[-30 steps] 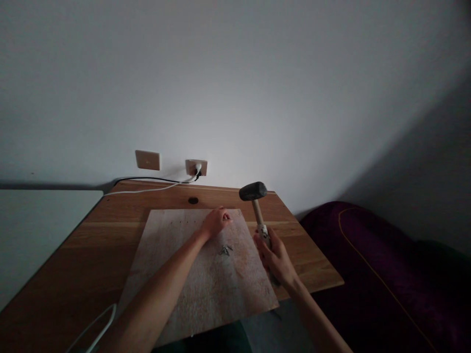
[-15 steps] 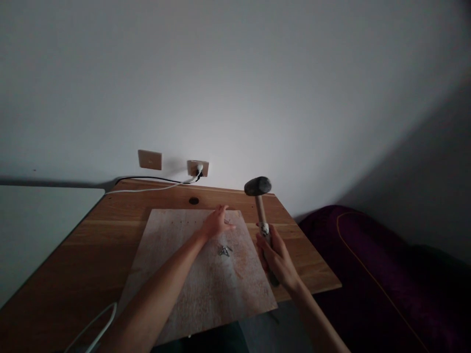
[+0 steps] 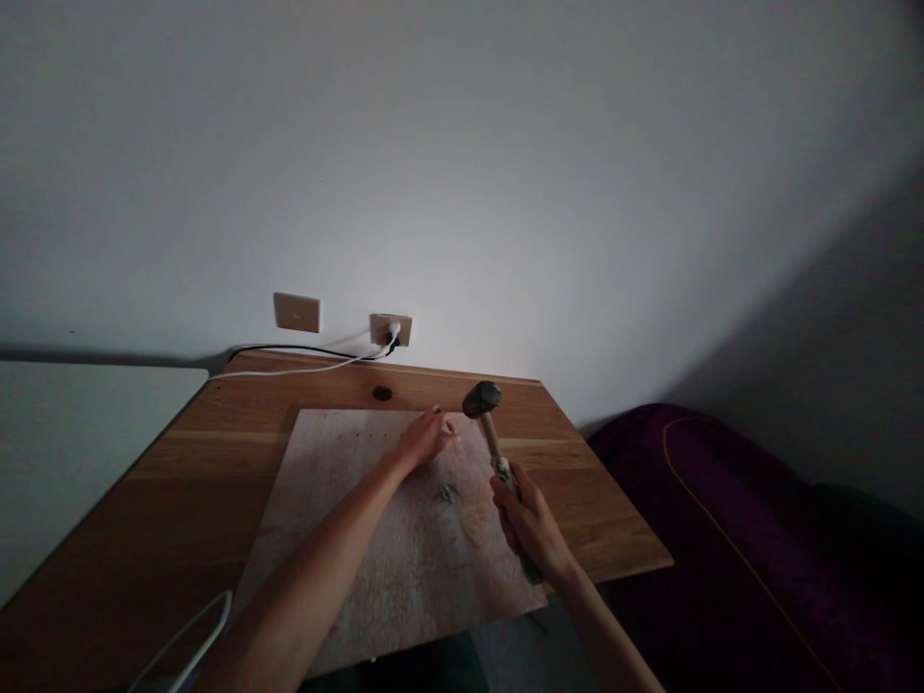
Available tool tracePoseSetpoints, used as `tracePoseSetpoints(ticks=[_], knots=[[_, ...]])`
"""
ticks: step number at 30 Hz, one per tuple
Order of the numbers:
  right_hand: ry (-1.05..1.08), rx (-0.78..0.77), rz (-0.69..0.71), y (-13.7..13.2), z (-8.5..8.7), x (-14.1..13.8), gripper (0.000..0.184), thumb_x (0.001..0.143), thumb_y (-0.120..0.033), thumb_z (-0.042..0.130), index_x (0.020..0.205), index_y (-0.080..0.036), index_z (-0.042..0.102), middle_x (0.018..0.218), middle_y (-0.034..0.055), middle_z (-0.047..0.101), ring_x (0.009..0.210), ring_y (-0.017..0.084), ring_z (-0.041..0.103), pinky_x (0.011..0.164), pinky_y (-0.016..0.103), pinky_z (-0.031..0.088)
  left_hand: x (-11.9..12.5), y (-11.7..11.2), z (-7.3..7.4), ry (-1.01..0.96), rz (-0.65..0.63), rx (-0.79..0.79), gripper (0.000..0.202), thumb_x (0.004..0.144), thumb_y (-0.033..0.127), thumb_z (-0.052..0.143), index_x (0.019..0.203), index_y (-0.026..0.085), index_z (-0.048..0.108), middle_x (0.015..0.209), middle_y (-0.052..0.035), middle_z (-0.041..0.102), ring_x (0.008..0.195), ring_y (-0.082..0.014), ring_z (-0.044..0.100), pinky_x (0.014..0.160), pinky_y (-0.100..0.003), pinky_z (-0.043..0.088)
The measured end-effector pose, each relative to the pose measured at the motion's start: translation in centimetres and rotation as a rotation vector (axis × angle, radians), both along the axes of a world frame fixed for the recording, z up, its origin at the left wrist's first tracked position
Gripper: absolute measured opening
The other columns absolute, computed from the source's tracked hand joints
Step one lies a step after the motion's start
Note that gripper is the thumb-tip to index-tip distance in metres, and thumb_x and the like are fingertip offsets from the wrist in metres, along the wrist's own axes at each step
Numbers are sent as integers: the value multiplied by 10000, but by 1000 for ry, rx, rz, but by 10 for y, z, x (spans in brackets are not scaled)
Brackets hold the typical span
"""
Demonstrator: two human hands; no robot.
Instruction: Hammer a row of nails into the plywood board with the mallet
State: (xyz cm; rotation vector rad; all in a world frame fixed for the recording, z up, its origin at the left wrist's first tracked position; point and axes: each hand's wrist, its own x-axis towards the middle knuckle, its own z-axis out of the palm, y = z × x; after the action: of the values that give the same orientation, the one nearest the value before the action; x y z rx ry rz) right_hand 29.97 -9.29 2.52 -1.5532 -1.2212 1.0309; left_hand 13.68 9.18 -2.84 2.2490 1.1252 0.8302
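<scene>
My right hand is wrapped round the handle of a mallet with a dark head and a wooden shaft. The mallet's head is raised just right of my left hand. Thumb and fingers of that left hand are pinched together near the far right part of a pale, worn wooden board. Between them is what looks like a nail, small and partly hidden. A small pile of nails lies on the board below my left hand. A row of small dark spots, nails or holes, runs along its far side.
The board lies on a wooden table against a white wall. Behind, a white cable and a black one run to a wall socket. A white panel stands at left, a purple padded item at right.
The mallet has swung left and down, closer to my left hand. My left fingers, spread before, have drawn together into a pinch.
</scene>
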Motion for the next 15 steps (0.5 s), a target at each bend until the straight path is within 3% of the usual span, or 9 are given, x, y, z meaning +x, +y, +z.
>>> tracePoseSetpoints(ticks=[3, 7, 12, 15], knots=[[20, -42, -21, -2, 2, 0, 457, 840, -672, 651, 908, -266, 452, 598, -124, 464, 345, 50, 363, 288, 160, 302, 0, 2, 2, -45, -36, -16, 35, 900, 206, 723, 915, 176, 730, 1016, -76, 740, 943, -217, 709, 886, -313, 530], [3, -39, -39, -3, 11, -3, 483, 834, -711, 639, 862, -268, 449, 585, -116, 462, 343, 55, 367, 282, 166, 316, 0, 1, 4, -22, -45, -30, 51, 890, 233, 733, 898, 184, 740, 948, -64, 745, 906, -221, 713, 855, -304, 532], [23, 95, -50, -5, 23, -11, 471, 896, -724, 592, 911, -270, 467, 554, -126, 424, 337, 55, 335, 286, 155, 285, 0, -4, 0, 9, -3, 53, 579, 780, 426, 866, 1260, 179, 656, 1260, -129, 671, 1124, -287, 685, 991, -363, 527], [-20, 80, -6, -2, 17, -11, 454, 906, -707, 581, 948, -264, 489, 571, -122, 440, 338, 52, 340, 293, 155, 279, 0, -4, 0, 13, 39, 27, 715, 768, 443, 877, 1359, 174, 578, 1314, -154, 637, 1188, -311, 663, 1010, -386, 524]])
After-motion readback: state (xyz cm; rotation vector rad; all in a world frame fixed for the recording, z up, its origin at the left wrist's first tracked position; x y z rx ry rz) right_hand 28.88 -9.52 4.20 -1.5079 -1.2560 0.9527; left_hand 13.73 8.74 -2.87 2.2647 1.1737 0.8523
